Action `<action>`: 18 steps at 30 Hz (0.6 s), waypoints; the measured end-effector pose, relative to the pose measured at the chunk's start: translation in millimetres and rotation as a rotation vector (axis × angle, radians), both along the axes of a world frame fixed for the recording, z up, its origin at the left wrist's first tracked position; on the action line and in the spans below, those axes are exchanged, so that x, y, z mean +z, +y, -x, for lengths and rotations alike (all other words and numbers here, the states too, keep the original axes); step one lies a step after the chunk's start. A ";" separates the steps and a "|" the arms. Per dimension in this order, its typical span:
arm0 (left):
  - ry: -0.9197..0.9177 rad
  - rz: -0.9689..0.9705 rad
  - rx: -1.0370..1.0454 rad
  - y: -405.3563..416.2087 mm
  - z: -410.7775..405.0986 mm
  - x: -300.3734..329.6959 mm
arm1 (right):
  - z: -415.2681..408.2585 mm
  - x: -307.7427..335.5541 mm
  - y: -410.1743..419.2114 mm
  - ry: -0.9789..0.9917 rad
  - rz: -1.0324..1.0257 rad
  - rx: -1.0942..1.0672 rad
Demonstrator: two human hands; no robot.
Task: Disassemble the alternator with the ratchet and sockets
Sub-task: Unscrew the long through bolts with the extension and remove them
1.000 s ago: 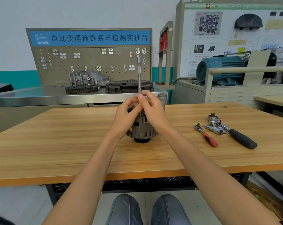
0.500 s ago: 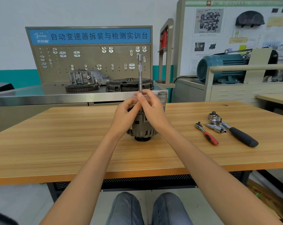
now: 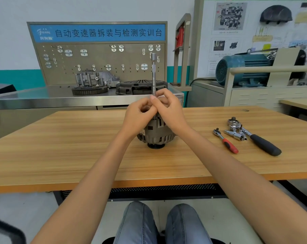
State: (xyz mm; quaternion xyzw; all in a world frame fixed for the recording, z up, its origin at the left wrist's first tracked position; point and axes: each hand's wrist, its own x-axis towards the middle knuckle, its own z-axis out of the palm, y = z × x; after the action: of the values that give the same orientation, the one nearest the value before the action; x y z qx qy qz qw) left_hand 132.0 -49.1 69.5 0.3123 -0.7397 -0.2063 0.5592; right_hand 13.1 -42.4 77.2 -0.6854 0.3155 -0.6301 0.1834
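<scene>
A grey alternator (image 3: 156, 134) stands pulley-down on the wooden table (image 3: 78, 147), in the middle. A long metal extension bar (image 3: 153, 74) rises upright from its top. My right hand (image 3: 168, 110) pinches the bar's lower part between thumb and fingers. My left hand (image 3: 138, 115) is curled against the bar just below, beside the right hand; both hands hide the bar's bottom end and the alternator's top. To the right lie a small red-handled ratchet (image 3: 226, 140), loose sockets (image 3: 234, 134) and a large black-handled ratchet (image 3: 255, 138).
Behind the table stands a steel workbench (image 3: 34, 99) with a pegboard (image 3: 100, 62), a gear ring (image 3: 89, 89), a housing (image 3: 96, 79) and a clutch cover (image 3: 137, 87). A teal motor (image 3: 242, 69) sits at the back right. My knees (image 3: 159, 224) are under the table's front edge.
Both hands stay on the extension bar above the alternator; the fingers have shifted slightly round it. The view has tilted a little. The tools on the right have not moved.
</scene>
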 end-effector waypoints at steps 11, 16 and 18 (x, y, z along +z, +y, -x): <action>0.032 0.000 -0.061 -0.2 3.8 -9.1 | -1.7 -1.9 3.5 -0.038 -0.100 0.062; 0.080 -0.009 -0.098 0.4 6.5 -10.8 | -2.1 -2.5 2.9 -0.066 -0.098 0.036; 0.109 0.000 -0.121 1.1 6.4 -11.6 | -2.2 -3.3 3.6 -0.069 -0.088 0.046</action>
State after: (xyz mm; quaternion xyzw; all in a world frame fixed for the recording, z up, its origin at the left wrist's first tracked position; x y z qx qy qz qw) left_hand 125.7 -47.9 57.9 0.2554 -0.7256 -0.2566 0.5851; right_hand 15.2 -38.8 73.9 -0.6618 0.3205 -0.6344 0.2386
